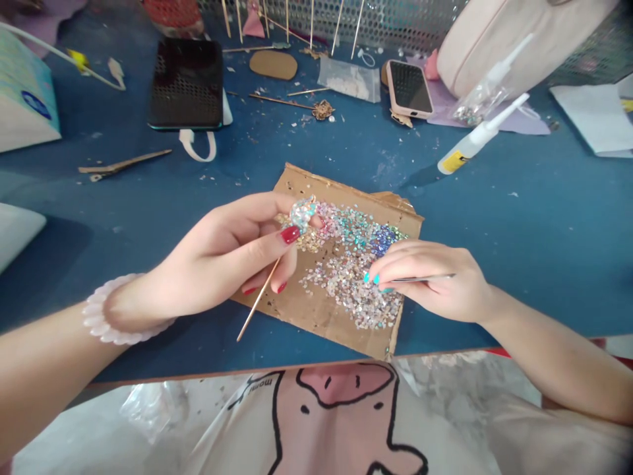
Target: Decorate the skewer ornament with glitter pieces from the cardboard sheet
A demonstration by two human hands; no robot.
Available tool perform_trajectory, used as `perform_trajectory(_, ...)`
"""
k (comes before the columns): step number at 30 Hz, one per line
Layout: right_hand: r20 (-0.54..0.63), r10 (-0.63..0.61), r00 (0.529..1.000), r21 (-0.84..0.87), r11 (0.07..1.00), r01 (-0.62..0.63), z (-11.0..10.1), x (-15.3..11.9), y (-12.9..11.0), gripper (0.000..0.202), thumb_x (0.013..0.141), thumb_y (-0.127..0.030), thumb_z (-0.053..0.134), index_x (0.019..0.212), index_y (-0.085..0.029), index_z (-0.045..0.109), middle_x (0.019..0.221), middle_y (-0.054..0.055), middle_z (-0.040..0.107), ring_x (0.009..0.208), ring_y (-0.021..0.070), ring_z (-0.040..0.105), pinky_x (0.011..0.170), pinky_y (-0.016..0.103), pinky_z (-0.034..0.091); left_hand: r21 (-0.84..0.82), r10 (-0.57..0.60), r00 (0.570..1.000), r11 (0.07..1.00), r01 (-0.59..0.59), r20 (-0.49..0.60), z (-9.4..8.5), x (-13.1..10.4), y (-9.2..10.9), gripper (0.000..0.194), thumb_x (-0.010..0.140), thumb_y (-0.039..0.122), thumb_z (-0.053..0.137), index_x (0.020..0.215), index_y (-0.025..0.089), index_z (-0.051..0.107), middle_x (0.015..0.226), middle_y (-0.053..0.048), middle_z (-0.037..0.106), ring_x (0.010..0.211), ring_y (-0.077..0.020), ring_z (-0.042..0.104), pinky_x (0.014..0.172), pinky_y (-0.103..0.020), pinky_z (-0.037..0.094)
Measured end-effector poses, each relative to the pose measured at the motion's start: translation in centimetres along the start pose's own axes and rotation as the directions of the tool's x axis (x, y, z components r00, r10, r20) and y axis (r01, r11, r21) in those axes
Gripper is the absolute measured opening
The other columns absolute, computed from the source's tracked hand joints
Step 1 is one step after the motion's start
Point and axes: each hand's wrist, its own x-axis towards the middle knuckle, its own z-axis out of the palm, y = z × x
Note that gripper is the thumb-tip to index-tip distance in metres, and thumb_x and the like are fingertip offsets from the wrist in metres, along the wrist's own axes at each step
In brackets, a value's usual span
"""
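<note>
My left hand (237, 247) is closed, pinching a small sparkling ornament (302, 214) covered in pale, iridescent rhinestones. A thin wooden stick (257, 300) slants down from under those fingers; its upper end is hidden. Closed round slim metal tweezers (422, 278), my right hand (430, 277) hovers at the right side of the cardboard sheet (316, 323); the tips are hidden by the fingers. Loose clear rhinestones (363, 290) lie spread below and beside it. Behind them runs a band of coloured rhinestones (356, 227), from gold and pink through teal to blue and green.
A glue bottle (459, 155) stands tilted-looking at right. Farther back are a phone (409, 89), a black device (186, 82), a plastic bag of small pale pieces (350, 80) and a stick with a gold ornament (323, 109). A metal hair clip (123, 163) lies left.
</note>
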Motion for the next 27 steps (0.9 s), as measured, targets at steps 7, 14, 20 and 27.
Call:
perform_trajectory(7,-0.003,-0.004,1.0,-0.01,1.0,0.004,-0.02,0.24,-0.07,0.007,0.09,-0.012,0.059,0.088,-0.018,0.062,0.083,0.003,0.073,0.077,0.0117,0.068,0.077,0.027,0.056,-0.027,-0.028,1.0,0.999,0.028,-0.001,0.15,-0.14,0.04,0.017,0.098,0.022,0.047,0.112,0.016,0.056,0.055,0.006,0.057,0.038,-0.0028,0.037,0.035,-0.012,0.03)
perform_trajectory(14,0.007,-0.006,1.0,-0.007,1.0,0.006,0.05,0.28,0.03,0.006,0.089,-0.012,0.061,0.088,-0.017,0.062,0.083,0.003,0.073,0.077,0.0125,0.069,0.076,0.027,0.056,-0.012,-0.003,0.999,1.0,0.003,0.032,0.1,-0.11,0.03,0.018,0.099,0.021,0.045,0.112,0.013,0.054,0.056,0.005,0.057,0.038,-0.0029,0.038,0.035,-0.012,0.03)
perform_trajectory(20,0.007,-0.016,1.0,-0.019,1.0,0.016,0.03,0.33,0.0,0.005,0.09,-0.013,0.06,0.088,-0.017,0.062,0.082,0.004,0.073,0.077,0.0125,0.069,0.076,0.028,0.056,-0.015,-0.012,1.0,1.0,0.012,0.026,0.04,-0.07,0.03,0.019,0.098,0.021,0.045,0.114,0.014,0.054,0.056,0.006,0.056,0.038,-0.0034,0.038,0.035,-0.012,0.03)
perform_trajectory(27,0.0,-0.015,1.0,-0.015,1.0,0.015,0.03,0.29,-0.03,0.006,0.091,-0.014,0.059,0.088,-0.018,0.062,0.081,0.003,0.073,0.076,0.0127,0.07,0.076,0.029,0.057,-0.013,-0.021,0.999,1.0,0.022,0.025,0.07,-0.08,0.12,0.019,0.099,0.02,0.045,0.114,0.013,0.054,0.056,0.006,0.056,0.038,-0.0039,0.038,0.034,-0.013,0.03)
